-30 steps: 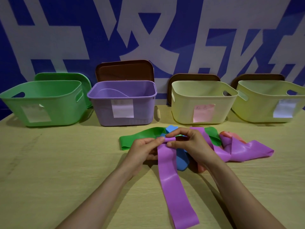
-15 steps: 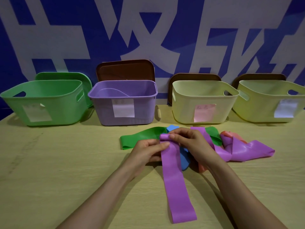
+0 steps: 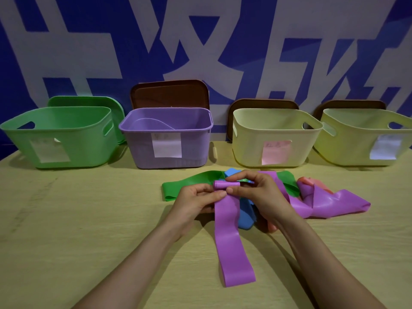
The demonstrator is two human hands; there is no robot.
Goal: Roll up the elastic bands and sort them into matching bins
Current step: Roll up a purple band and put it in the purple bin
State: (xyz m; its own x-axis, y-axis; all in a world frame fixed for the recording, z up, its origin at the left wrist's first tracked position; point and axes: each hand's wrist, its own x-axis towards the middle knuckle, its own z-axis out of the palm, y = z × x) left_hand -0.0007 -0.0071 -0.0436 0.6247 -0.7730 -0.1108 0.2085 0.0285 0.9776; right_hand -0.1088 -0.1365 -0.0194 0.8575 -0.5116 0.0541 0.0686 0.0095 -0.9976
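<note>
a: where's the purple band [image 3: 231, 237]?

b: its rolled top end sits between both hands, tail lying on the table [image 3: 89, 219] toward the person.

a: hands?

b: left hand [image 3: 196, 198] and right hand [image 3: 256, 190] both pinch the roll.

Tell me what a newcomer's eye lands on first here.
The purple band at centre, its far end wound into a small roll pinched by the left hand and right hand, tail trailing toward the viewer. Behind stand four bins, left to right: green bin, purple bin, cream bin, yellow-green bin. Right of the hands lies a tangle of loose bands.
</note>
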